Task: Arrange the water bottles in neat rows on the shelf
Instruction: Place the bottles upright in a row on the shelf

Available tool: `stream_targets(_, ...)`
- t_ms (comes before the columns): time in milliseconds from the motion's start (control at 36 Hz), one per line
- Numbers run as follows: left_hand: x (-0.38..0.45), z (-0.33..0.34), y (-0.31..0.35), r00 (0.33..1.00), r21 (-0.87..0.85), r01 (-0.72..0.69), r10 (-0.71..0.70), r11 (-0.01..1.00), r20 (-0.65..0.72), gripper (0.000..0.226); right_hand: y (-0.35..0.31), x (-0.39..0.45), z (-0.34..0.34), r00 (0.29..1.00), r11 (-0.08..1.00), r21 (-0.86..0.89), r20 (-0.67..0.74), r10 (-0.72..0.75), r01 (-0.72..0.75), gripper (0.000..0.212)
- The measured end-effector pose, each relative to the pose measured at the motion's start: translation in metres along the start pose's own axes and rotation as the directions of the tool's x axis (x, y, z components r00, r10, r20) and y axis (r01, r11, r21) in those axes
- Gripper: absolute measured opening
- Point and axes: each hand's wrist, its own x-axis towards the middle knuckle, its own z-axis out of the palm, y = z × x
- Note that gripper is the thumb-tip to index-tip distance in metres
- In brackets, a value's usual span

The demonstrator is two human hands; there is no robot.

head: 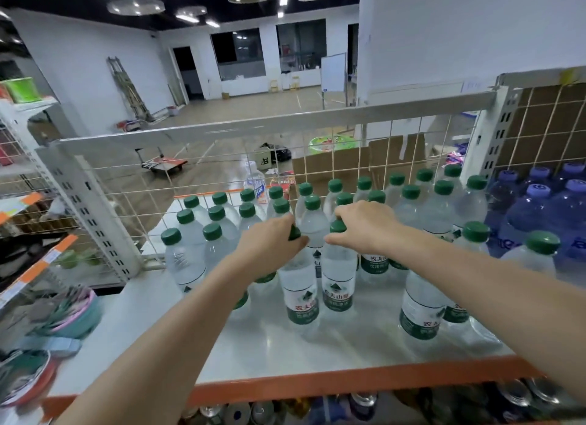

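Several clear water bottles with green caps stand on a white shelf [177, 339] with an orange front edge. My left hand [269, 243] grips the neck and cap of one bottle [299, 293] in the front middle. Right beside it, my right hand [364, 226] grips the top of a second bottle [338, 282]. The two held bottles stand upright and almost touch. Rows of green-capped bottles [218, 215] fill the back of the shelf against a wire grid. Another bottle [421, 310] stands under my right forearm.
Blue bottles with purple caps [536, 209] stand on the shelf's right end. The white wire grid [222, 167] closes off the back. Cans [361, 402] show on the level below. A neighbouring shelf with bowls [73, 310] lies to the left.
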Motion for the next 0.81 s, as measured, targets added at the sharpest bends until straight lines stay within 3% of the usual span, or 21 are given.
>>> stream_targets(306, 0.007, -0.008, -0.053, 1.000, 0.130, -0.017, 0.019, 0.991, -0.015, 0.028, -0.049, 0.021, 0.014, 0.999, 0.983, 0.181, -0.024, -0.023, 0.027, 0.035)
stream_targets(417, 0.012, -0.006, -0.063, 0.999, 0.126, -0.049, 0.049, 0.991, -0.001, 0.026, -0.062, 0.027, 0.018, 1.000, 0.983, 0.184, -0.018, -0.018, 0.021, 0.042)
stream_targets(806, 0.025, -0.008, -0.080, 0.996, 0.194, -0.090, 0.091, 0.977, 0.005, 0.021, -0.080, 0.047, 0.025, 0.997, 0.977, 0.208, -0.051, 0.057, -0.045, 0.036)
